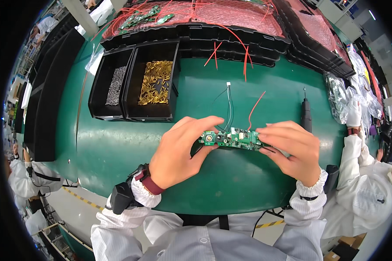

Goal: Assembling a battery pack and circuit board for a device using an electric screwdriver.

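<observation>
Circuit board [231, 139]: narrow, green, held level just above the green table [231, 182], between both hands, near the front edge.
Left hand [178, 152]: closed on the board's left end, thumb under, fingers curled over the top beside a round silver part.
Right hand [292, 150]: closed on the board's right end, fingers across the top edge, thumb beneath.
Wires: a red wire [256, 105] and thin black-and-white leads with a small white plug [228, 84] rising from the board's far side, trailing loose over the table.
Handling, as judged: light and stiff, but fragile; small soldered parts on the upper face, so best gripped by the bare edges and ends, never by the leads; thin wires likely to snag or tear at the joints if pulled.
Bins: two black bins at the table's left rear, one with brass pieces [156, 82], one with grey screws [116, 85].
Screwdriver [306, 114]: slim, black, lying on the table just beyond the right hand.
Trays [196, 32]: black, stacked at the rear, lined with pink wrap, holding more boards and red wires.
Co-worker's sleeve [361, 174]: white, at the right edge, well apart from the board.
</observation>
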A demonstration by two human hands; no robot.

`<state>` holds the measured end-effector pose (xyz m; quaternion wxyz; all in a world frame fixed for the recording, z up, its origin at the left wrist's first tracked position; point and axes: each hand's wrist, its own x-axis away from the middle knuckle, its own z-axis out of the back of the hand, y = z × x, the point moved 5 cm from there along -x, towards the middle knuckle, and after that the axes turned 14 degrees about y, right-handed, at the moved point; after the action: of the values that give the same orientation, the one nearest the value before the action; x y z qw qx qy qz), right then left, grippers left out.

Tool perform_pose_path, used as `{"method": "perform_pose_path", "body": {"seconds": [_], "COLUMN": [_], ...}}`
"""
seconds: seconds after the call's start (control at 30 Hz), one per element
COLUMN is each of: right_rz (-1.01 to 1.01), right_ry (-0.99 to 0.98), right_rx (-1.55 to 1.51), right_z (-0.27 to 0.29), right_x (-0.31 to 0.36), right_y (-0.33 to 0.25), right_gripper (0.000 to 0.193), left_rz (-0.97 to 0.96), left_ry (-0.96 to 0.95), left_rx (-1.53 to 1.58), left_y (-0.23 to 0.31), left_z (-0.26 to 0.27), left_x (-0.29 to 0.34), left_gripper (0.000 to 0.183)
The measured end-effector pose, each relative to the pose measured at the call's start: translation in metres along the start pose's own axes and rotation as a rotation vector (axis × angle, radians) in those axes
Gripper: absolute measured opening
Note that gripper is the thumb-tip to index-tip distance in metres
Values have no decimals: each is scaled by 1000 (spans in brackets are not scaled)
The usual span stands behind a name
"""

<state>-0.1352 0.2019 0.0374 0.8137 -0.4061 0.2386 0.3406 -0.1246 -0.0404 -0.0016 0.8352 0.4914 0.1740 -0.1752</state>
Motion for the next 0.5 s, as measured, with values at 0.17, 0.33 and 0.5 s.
{"method": "perform_pose_path", "body": {"seconds": [0.17, 0.33, 0.5], "right_rz": [27, 42, 29], "right_ry": [-10, -49, -58], "right_rx": [32, 36, 15], "right_z": [-1, -5, -4], "right_x": [0, -4, -6], "right_y": [-8, -7, 2], "right_gripper": [35, 34, 27], "left_rz": [-157, -107, -152], "left_ry": [108, 168, 103], "left_rx": [-35, -42, 73], "left_y": [17, 6, 2], "left_z": [6, 1, -8], "left_x": [-6, -4, -5], "left_gripper": [67, 56, 51]}}
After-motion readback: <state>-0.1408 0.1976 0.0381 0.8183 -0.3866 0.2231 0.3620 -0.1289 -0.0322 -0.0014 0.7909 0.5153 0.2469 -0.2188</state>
